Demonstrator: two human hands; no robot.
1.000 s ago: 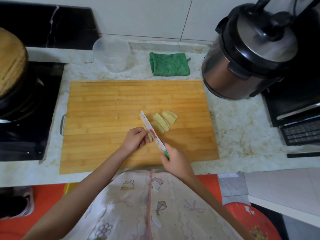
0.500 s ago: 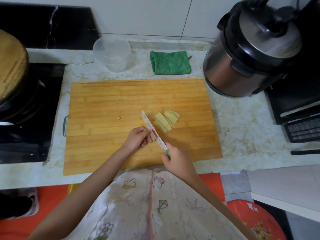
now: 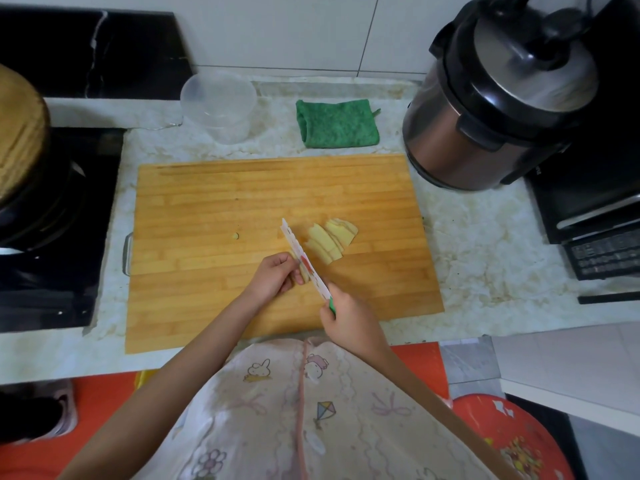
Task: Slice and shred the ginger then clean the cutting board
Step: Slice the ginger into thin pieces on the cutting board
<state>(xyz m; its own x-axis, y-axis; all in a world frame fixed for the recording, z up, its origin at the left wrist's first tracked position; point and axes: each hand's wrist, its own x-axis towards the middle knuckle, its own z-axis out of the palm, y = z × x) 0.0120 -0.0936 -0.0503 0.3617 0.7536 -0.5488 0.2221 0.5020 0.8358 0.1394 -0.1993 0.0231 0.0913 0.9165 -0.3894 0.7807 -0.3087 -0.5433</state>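
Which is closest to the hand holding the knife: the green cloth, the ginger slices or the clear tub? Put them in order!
1. Ginger slices, on the board just beyond the right hand.
2. Green cloth, behind the board.
3. Clear tub, back left.

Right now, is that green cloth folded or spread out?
Folded: the green cloth lies as a compact rectangle, doubled layers showing along its left edge.

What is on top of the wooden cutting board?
A fan of ginger slices, one small stray bit, and a knife cutting the ginger piece the left hand holds; hand and blade mostly hide that piece.
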